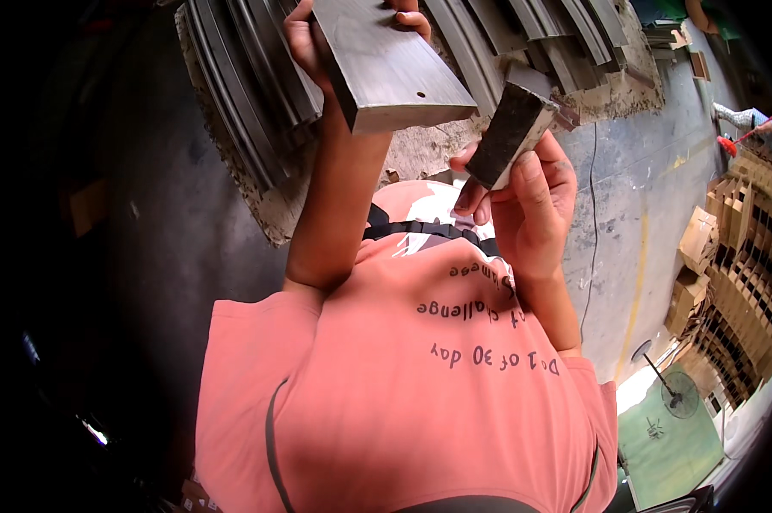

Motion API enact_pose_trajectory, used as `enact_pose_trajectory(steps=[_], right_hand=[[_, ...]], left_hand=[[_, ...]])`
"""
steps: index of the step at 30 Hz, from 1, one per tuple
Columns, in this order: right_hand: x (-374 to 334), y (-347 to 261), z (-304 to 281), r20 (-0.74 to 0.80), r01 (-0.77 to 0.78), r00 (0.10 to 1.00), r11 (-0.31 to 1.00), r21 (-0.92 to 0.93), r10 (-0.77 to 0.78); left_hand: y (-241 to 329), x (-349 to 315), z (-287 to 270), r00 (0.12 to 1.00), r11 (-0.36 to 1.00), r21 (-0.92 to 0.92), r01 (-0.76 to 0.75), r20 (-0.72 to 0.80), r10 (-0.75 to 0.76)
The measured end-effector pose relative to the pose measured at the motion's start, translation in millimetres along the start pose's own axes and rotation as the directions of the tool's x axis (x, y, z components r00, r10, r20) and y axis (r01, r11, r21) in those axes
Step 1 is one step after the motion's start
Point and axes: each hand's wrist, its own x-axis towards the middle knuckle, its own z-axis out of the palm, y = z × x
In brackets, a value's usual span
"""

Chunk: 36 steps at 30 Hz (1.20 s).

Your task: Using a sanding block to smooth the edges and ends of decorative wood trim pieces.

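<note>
My left hand (302, 38) is closed around a long grey metal bar (394, 73) with a flat, brushed-looking face and a small round hole near its near end. Some of its fingertips show over the bar's right edge. To the right, my right hand (540, 192) grips a smaller rectangular block (510, 128), dark on one broad side and pale along an edge. The block is tilted, thumb and fingers on its lower end. It is close to the bar's near right corner, and what it is made of I cannot tell.
Long grey metal profiles (253, 77) lie on a worn, rough-edged work surface (275, 218) on both sides of the bar. At right are stacked brown cardboard pieces (736, 282), a fan (680, 393), a green panel (668, 453), a floor cable (593, 222) and another person (766, 128).
</note>
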Motion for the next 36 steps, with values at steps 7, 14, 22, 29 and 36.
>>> enact_pose_trajectory(steps=[7,14,22,29,36], right_hand=[[-6.1,3.5,-10.5,0.006,-0.035,0.999,0.993,-0.112,0.036],[-4.2,2.6,-19.4,0.245,0.433,0.829,0.298,-0.851,-0.503],[21.5,2.3,-19.7,0.609,0.647,0.510,-0.196,-0.737,-0.607],[16.3,10.3,-38.8,0.593,0.659,0.492,-0.173,-0.732,-0.637],[-6.8,14.3,-72.6,0.267,0.546,0.703,0.260,-0.797,-0.659]], left_hand=[[5.0,4.5,-9.3,1.000,0.999,0.048,-0.010,-0.013,0.010],[0.8,0.4,-4.1,1.000,1.000,0.018,-0.004,-0.007,0.004],[5.6,12.1,-11.2,1.000,0.998,0.065,0.004,-0.011,-0.003],[6.0,9.4,-8.9,0.986,0.992,0.066,0.109,-0.132,-0.100],[3.2,-14.7,-0.1,0.983,0.993,0.022,0.118,-0.144,-0.114]])
